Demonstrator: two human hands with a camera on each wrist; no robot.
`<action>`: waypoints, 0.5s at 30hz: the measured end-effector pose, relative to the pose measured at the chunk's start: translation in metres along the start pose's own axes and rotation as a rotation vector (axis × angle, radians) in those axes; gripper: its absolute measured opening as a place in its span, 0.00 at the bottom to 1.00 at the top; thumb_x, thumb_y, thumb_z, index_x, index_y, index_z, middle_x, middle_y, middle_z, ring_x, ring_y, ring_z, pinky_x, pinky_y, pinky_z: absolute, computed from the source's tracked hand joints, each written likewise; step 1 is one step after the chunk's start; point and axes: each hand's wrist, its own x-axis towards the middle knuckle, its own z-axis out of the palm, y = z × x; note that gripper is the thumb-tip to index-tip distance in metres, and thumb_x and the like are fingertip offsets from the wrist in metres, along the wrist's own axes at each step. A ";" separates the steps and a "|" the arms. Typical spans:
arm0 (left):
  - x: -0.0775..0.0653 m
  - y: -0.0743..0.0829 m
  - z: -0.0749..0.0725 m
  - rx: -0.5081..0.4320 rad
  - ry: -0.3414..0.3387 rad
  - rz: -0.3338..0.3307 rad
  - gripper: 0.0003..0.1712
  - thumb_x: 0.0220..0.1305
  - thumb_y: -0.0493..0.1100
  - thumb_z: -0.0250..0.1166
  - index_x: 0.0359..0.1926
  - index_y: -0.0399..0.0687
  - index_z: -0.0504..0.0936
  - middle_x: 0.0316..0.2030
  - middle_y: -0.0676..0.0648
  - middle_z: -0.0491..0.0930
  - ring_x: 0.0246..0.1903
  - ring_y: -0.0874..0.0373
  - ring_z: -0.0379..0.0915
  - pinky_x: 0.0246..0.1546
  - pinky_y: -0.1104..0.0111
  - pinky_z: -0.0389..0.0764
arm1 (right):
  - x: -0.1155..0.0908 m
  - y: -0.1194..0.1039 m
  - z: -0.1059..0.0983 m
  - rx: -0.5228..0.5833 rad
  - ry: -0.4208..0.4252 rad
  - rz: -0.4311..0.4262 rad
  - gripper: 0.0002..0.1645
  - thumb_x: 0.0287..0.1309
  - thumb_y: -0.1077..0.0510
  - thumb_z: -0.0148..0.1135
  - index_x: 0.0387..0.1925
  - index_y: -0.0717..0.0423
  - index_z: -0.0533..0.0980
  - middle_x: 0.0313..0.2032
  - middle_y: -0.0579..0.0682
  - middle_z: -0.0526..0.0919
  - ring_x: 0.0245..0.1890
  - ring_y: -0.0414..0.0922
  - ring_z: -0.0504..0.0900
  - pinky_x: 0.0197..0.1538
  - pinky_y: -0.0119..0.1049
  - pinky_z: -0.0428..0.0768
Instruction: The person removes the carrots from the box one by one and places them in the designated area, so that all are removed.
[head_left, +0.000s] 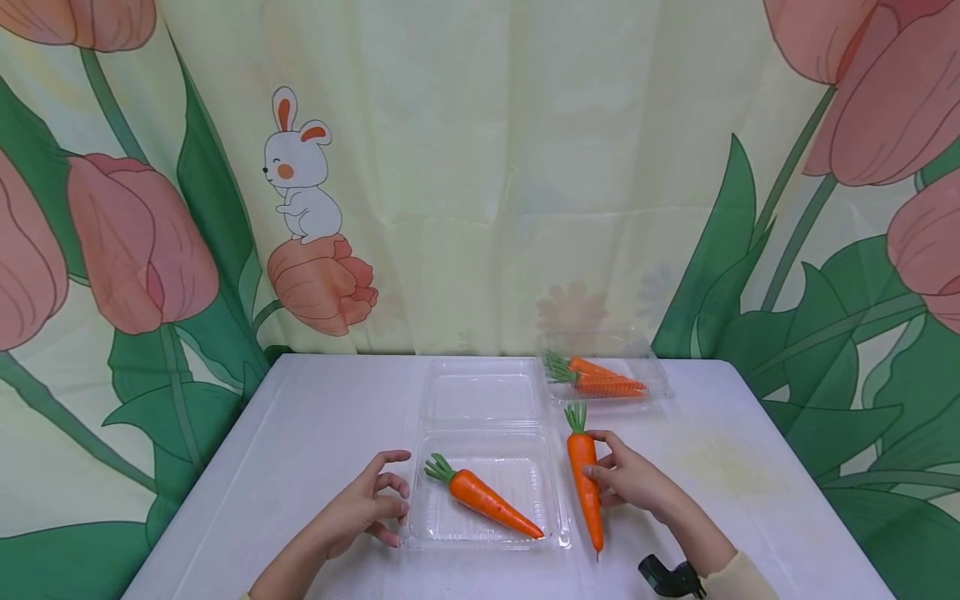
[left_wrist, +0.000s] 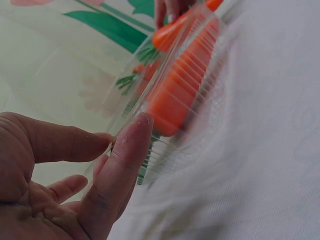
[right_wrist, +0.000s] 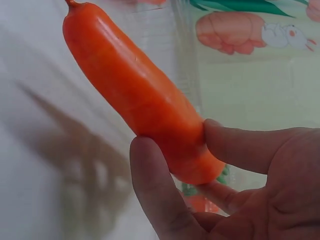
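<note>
A clear plastic clamshell container (head_left: 480, 434) lies opened out flat on the table, one carrot (head_left: 491, 503) with trimmed green stalks slanting across its near half. At the container's left rim, my left hand (head_left: 369, 506) pinches the edge between thumb and finger (left_wrist: 132, 137). My right hand (head_left: 633, 475) holds a second carrot (head_left: 583, 471) just right of the container, thumb and fingers round its upper part. That carrot's green top points away and its thin tip toward me. In the right wrist view its orange body (right_wrist: 135, 85) hangs over a shadow on the cloth.
Behind my right hand, a closed clear container (head_left: 658, 379) with carrots (head_left: 603, 383) inside stands at the table's back edge. A black object (head_left: 667, 577) is at the right wrist. A curtain (head_left: 465, 167) printed with tulips and a rabbit hangs behind the white table (head_left: 330, 425).
</note>
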 end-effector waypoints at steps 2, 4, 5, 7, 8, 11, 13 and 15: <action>0.000 0.000 0.000 0.000 0.001 0.000 0.46 0.63 0.31 0.65 0.77 0.48 0.52 0.45 0.42 0.73 0.32 0.52 0.79 0.29 0.60 0.88 | 0.001 0.004 0.002 0.001 -0.002 0.008 0.39 0.69 0.58 0.63 0.76 0.56 0.58 0.46 0.59 0.79 0.35 0.48 0.83 0.41 0.44 0.89; 0.000 0.000 0.000 0.000 0.000 0.002 0.46 0.63 0.31 0.65 0.77 0.47 0.52 0.44 0.42 0.73 0.32 0.52 0.79 0.28 0.60 0.88 | 0.002 0.007 0.005 -0.001 0.001 0.016 0.39 0.70 0.58 0.63 0.75 0.57 0.58 0.45 0.59 0.80 0.34 0.48 0.83 0.40 0.43 0.89; 0.000 0.000 0.000 0.000 -0.001 0.003 0.46 0.63 0.31 0.65 0.77 0.47 0.52 0.44 0.42 0.73 0.32 0.52 0.79 0.28 0.60 0.88 | 0.002 0.009 0.005 -0.004 0.001 0.018 0.39 0.70 0.58 0.63 0.75 0.57 0.58 0.45 0.59 0.80 0.34 0.48 0.83 0.40 0.43 0.88; 0.000 0.000 0.000 0.000 -0.002 0.004 0.46 0.63 0.31 0.65 0.77 0.47 0.52 0.44 0.42 0.73 0.32 0.52 0.79 0.28 0.60 0.88 | 0.004 0.012 0.007 -0.015 0.010 0.026 0.38 0.70 0.58 0.62 0.75 0.58 0.58 0.44 0.59 0.80 0.33 0.47 0.83 0.39 0.42 0.88; 0.000 0.000 -0.001 0.000 -0.003 0.004 0.47 0.63 0.31 0.65 0.77 0.47 0.52 0.44 0.42 0.73 0.32 0.52 0.79 0.28 0.60 0.88 | 0.004 0.013 0.008 -0.022 0.012 0.028 0.38 0.71 0.58 0.62 0.75 0.58 0.58 0.44 0.59 0.79 0.32 0.47 0.82 0.38 0.42 0.88; 0.001 -0.001 -0.001 0.000 -0.005 0.006 0.47 0.63 0.31 0.65 0.77 0.47 0.51 0.44 0.42 0.72 0.32 0.52 0.79 0.28 0.60 0.88 | 0.005 0.015 0.009 -0.035 0.020 0.038 0.38 0.70 0.57 0.62 0.75 0.57 0.58 0.42 0.58 0.79 0.31 0.47 0.81 0.37 0.40 0.87; 0.001 -0.001 -0.001 0.000 -0.005 0.007 0.47 0.63 0.31 0.65 0.77 0.47 0.51 0.44 0.42 0.72 0.32 0.52 0.79 0.28 0.60 0.88 | 0.006 0.015 0.010 -0.040 0.018 0.040 0.38 0.70 0.58 0.63 0.75 0.57 0.58 0.42 0.58 0.78 0.31 0.47 0.81 0.37 0.40 0.87; 0.001 -0.002 -0.002 -0.001 -0.006 0.009 0.47 0.63 0.30 0.65 0.77 0.47 0.51 0.44 0.42 0.72 0.32 0.52 0.79 0.28 0.60 0.88 | 0.006 0.016 0.010 -0.045 0.015 0.039 0.39 0.70 0.57 0.63 0.76 0.58 0.58 0.41 0.58 0.78 0.31 0.48 0.81 0.37 0.40 0.87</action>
